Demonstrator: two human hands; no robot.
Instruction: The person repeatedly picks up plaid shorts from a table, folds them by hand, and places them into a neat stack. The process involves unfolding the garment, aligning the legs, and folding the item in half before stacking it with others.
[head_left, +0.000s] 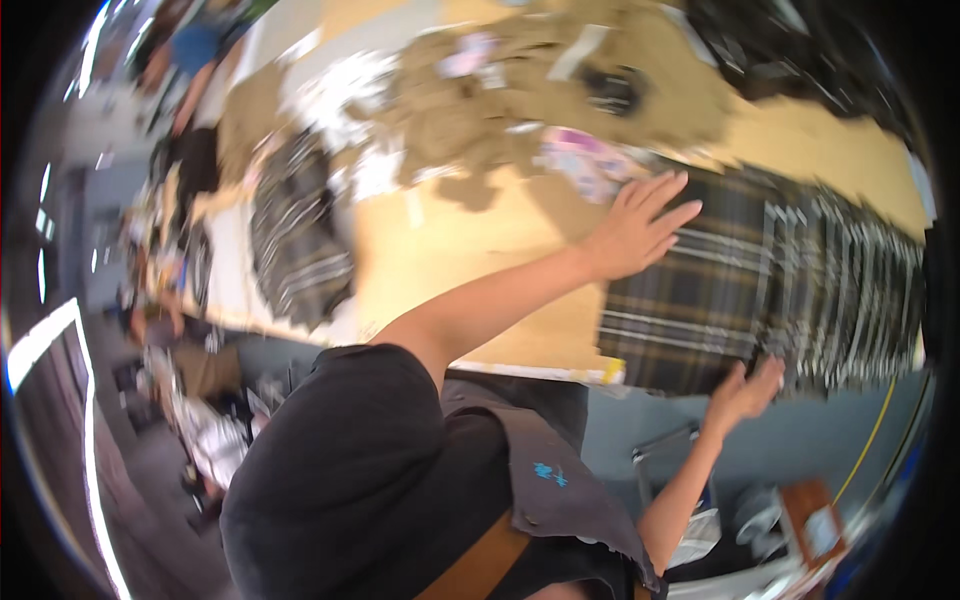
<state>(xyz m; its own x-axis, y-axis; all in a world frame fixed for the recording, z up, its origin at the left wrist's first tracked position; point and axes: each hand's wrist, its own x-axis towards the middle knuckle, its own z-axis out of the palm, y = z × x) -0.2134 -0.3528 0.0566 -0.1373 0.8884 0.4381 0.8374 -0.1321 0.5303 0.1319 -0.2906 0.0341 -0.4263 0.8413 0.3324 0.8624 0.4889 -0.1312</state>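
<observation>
Dark plaid fabric (686, 277) lies flat at the right of the table, and many overlapping folds or layers of like plaid fabric (847, 292) run on to its right. My left hand (637, 229) rests on the upper left part of the flat piece, palm down, fingers spread. At the near edge of the fabric, where the flat part meets the layers, is my right hand (750, 390), its fingertips at the cloth. Blur hides whether they pinch it. A pink and white patterned piece (585, 161) lies just beyond my left hand.
Brown cloth pieces (465, 112) are heaped across the far side of the tan tabletop (465, 262). Another plaid bundle (300, 240) lies at the left. Black material (795, 52) sits at the far right. Other people (195, 56) are at the upper left.
</observation>
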